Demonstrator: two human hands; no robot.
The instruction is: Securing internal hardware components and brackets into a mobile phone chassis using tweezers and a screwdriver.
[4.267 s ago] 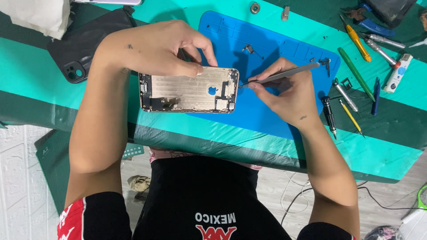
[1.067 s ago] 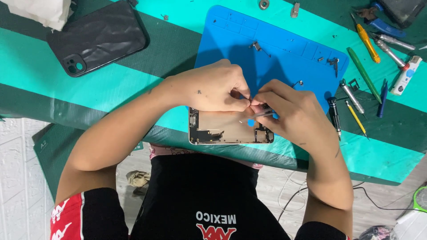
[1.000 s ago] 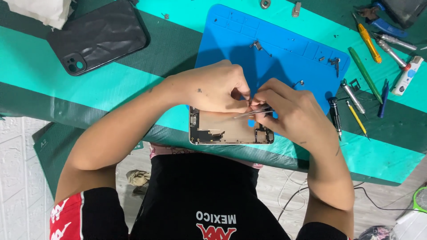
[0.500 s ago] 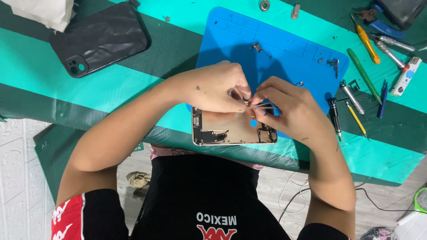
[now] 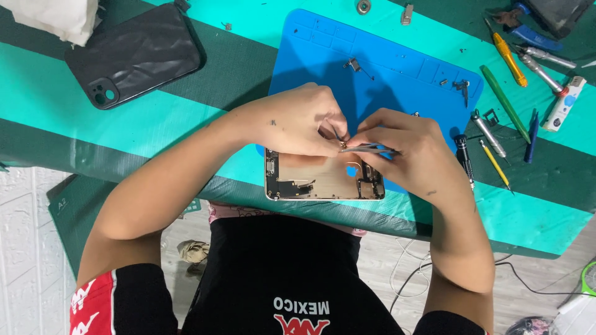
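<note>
From the head camera, the opened phone (image 5: 323, 178) lies flat at the near edge of the blue mat (image 5: 385, 68), right in front of the person. Its long side runs left to right. It sits just under both hands, on the near side of the fingertips. The left hand (image 5: 292, 121) comes in from the left and the right hand (image 5: 413, 152) from the right, and they meet over the far right part of the phone. Both are about equally close to it. The right hand's fingers are closed around thin metal tweezers (image 5: 366, 147), whose tips point left at a tiny gold piece (image 5: 343, 144). The left hand's fingers are curled and pinched together at that same spot; whether they hold the piece I cannot tell. The phone has no back or screen on it, so its tan inside shows, with dark parts at the left and right ends. A black phone cover (image 5: 136, 56) lies far to the left. Screwdrivers and other small tools (image 5: 509, 93) lie on the right of the green table (image 5: 186, 118).
</note>
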